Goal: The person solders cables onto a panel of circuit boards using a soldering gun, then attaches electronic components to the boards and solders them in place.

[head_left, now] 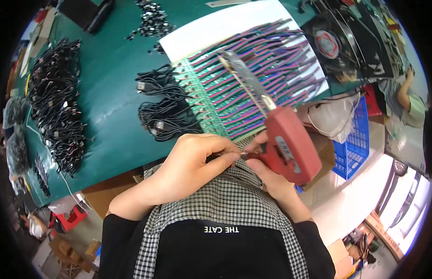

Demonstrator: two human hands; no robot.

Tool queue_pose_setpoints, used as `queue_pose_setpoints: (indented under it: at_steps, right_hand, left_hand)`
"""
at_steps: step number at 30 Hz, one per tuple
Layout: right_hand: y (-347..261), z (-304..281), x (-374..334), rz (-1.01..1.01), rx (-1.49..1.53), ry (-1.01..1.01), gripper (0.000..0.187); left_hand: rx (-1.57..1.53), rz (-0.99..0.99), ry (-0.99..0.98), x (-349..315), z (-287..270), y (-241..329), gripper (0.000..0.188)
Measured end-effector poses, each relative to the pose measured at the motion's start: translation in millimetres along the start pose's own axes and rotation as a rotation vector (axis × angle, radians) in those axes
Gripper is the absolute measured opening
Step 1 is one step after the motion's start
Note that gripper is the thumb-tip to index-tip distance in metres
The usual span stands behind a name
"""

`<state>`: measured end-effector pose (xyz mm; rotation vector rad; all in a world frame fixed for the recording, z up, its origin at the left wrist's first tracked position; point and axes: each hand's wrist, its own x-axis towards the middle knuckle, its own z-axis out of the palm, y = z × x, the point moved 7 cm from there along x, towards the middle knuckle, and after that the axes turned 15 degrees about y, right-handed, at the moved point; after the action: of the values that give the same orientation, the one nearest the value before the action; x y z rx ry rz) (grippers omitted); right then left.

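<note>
Close to my body, my left hand (197, 160) is closed, thumb and forefinger pinched together. Something small and shiny shows at its fingertips, too small to name. My right hand (271, 179) is wrapped around the handle of a red soldering gun (292, 144), and its thumb and fingertips meet those of the left. The gun's long dark barrel slants up and left over rows of multicoloured wires (253, 60). These wires lie side by side on a white board (216, 32), their near ends along a green strip (202, 107).
Left of the strip lie coiled black USB cables (162, 116). A large heap of black cables (58, 107) covers the left of the green table (109, 93); small black parts (153, 21) sit farther back. At right are a black fan-like device (329, 44), a blue crate (353, 144) and another person (406, 102).
</note>
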<state>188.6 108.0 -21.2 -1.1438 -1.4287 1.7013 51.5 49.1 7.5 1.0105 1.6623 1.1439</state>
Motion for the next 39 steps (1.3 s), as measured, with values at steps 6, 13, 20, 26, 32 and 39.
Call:
queue_pose_setpoints:
  at_steps: [6,13,20,26,32,39]
  right_hand:
    - [5.5,-1.9,-4.4,0.036,0.091,-0.040,0.036]
    - [-4.6,-6.8,-7.0,0.052,0.111,0.072,0.035]
    - [-10.3,-9.8,-4.8,0.023,0.141,0.138,0.037]
    - [-8.5,-0.9,-2.5,-0.001,0.123,0.013,0.036]
    - [-9.1,1.1,-1.5,-0.029,0.059,-0.003,0.034]
    - [1.8,-35.7,-16.0,0.007,0.032,0.155,0.048]
  left_hand:
    - [0.041,-0.007,-0.049,1.2,15.7,-5.7,0.010]
    - [-0.009,0.037,-0.019,-1.6,19.6,-5.7,0.008]
    - [-0.265,-0.212,-0.042,-2.4,22.2,-18.9,0.005]
    - [-0.281,-0.273,-0.065,-3.4,25.8,-20.0,0.004]
    - [-0.371,-0.271,0.033,-6.9,21.4,-21.9,0.005]
    - [0.321,0.102,0.588,-5.2,-41.6,-7.1,0.011]
